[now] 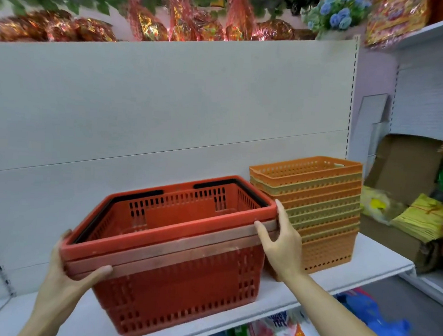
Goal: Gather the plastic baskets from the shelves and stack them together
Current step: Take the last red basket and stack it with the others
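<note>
Head view. Red shopping baskets point(174, 263), nested as a stack with three rims showing, stand on a white shelf point(337, 279). Black handles point(214, 184) lie folded down inside the top rim.

Left hand point(63, 275): wrapped around the near-left corner of the nested rims, thumb across the front face of the lower rims, fingertips curled over the far side of the corner. Grip closed on the stack.

Right hand point(282, 244): at the right-hand corner of the same rims. Index finger lies along the front edge of the second rim, thumb points up against the side of the top rim. Contact at fingertips; palm stands off the basket wall. Hand partly spread, pinching the rim corner.

Just beyond the right hand, to its outer side: a stack of orange and tan perforated trays point(320, 211), nested, on the same shelf. Right wrist crosses in front of the lower trays; touching or not, cannot tell.

Further right of that hand: cardboard box point(405, 164), yellow paper bundles point(423, 219). Above both hands: foil-wrapped goods point(150, 28), blue artificial flowers point(339, 13).
</note>
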A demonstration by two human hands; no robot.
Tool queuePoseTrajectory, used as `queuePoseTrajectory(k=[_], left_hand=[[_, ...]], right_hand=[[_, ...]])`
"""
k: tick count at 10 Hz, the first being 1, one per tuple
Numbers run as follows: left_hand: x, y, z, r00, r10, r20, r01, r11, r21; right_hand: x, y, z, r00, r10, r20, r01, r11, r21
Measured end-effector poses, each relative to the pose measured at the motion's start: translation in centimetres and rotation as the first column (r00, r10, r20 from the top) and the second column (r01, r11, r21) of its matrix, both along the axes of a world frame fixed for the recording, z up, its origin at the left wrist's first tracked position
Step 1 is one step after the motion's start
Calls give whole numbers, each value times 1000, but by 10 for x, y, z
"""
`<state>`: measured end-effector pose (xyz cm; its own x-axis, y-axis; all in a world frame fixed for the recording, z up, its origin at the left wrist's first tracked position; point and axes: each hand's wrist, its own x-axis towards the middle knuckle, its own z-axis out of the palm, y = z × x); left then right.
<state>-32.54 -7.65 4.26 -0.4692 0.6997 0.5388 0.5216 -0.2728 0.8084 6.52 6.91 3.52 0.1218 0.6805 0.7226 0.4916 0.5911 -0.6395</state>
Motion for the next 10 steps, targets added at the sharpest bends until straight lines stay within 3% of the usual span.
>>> queuePoseTrajectory(k=[1,2,3,4,5,8,10], left_hand=[[-3,-1,0,996,73,-52,-75,997,-34],[4,0,0,959,211,-189,-218,976,-17],[32,5,4,849,374,-374,-387,921,43],[46,9,4,842,416,-344,-433,901,28],[50,5,8,834,431,-344,-449,893,32],[65,-6,22,832,439,-340,-508,849,-145],[71,-23,19,770,439,-462,-587,771,-246]], right_hand=[[13,15,15,984,-179,12,175,971,164],[42,53,35,947,-249,205,188,943,275],[71,85,48,822,-275,498,138,946,294],[84,98,51,713,-257,652,97,958,271],[85,102,49,699,-247,671,86,961,264],[86,99,48,645,-253,721,103,964,245],[102,81,75,655,-132,744,33,989,146]])
